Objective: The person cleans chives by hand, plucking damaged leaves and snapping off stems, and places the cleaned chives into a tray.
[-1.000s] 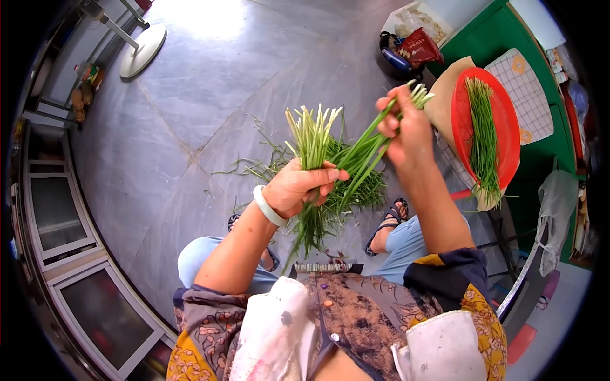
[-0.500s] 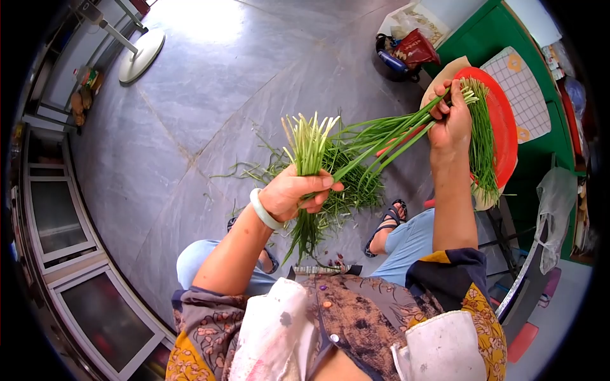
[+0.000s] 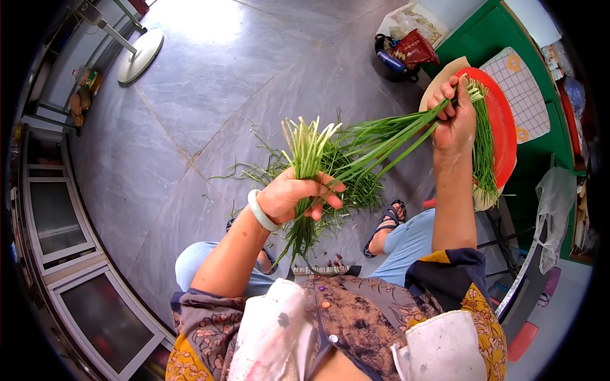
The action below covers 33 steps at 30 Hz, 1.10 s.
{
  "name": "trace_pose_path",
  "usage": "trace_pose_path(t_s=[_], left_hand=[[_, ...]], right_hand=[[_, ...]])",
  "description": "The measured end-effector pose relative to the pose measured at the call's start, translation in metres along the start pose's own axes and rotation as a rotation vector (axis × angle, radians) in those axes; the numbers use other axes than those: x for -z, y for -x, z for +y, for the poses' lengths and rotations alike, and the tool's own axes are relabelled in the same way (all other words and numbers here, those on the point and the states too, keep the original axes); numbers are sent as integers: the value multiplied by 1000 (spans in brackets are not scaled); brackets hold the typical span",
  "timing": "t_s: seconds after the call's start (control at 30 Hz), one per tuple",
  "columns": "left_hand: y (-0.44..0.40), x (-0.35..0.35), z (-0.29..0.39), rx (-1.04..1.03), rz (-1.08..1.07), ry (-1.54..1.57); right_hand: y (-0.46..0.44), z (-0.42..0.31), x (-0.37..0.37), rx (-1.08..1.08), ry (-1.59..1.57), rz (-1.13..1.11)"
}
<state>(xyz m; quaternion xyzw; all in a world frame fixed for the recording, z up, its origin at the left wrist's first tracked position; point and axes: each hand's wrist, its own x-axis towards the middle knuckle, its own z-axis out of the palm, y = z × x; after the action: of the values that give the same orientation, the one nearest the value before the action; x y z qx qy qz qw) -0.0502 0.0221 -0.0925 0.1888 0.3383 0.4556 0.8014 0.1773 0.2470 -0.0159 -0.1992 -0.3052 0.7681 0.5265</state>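
Note:
My left hand [image 3: 286,197], with a pale bangle at the wrist, is closed around a bunch of garlic chives [image 3: 307,149]. Their pale stem ends point up and away from me, and green tips hang below the palm. Its outer fingers are partly lifted. Out to the right, my right hand [image 3: 456,124] pinches a thinner bundle of long chives [image 3: 400,132] by the pale ends, the green leaves stretching across toward my left hand. Beside and beneath the right hand, more chives [image 3: 484,152] lie on a round red tray [image 3: 506,130].
Loose green trimmings [image 3: 362,184] are heaped on the grey floor [image 3: 190,108] between my sandalled feet. A dark pot [image 3: 391,66] with packets stands near a green cabinet [image 3: 467,38]. A white round stand base [image 3: 143,56] is at upper left, above glass-fronted drawers [image 3: 60,216].
My left fingers have loosened and spread a little around the bunch. The right hand has shifted slightly right, and its chives sit a little farther from the left fingers.

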Motion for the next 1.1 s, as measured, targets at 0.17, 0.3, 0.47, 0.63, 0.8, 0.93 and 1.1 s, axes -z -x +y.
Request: trace_pose_path(t_s=[0.17, 0.3, 0.47, 0.63, 0.8, 0.93, 1.1], left_hand=[[0, -1, 2, 56, -15, -13], [0, -16, 6, -21, 167, -11], [-7, -12, 3, -41, 327, -70], [-10, -7, 5, -101, 424, -63], [-10, 19, -1, -162, 515, -81], [-8, 23, -1, -187, 594, -124], [-8, 15, 1, -185, 605, -159]], right_hand=[[1, 2, -1, -13, 3, -8], [6, 3, -10, 24, 39, 18], [7, 0, -14, 126, 69, 72], [5, -19, -10, 158, -11, 51], [1, -44, 12, 241, -91, -3], [1, -60, 22, 268, -126, 10], [3, -63, 21, 282, -142, 29]])
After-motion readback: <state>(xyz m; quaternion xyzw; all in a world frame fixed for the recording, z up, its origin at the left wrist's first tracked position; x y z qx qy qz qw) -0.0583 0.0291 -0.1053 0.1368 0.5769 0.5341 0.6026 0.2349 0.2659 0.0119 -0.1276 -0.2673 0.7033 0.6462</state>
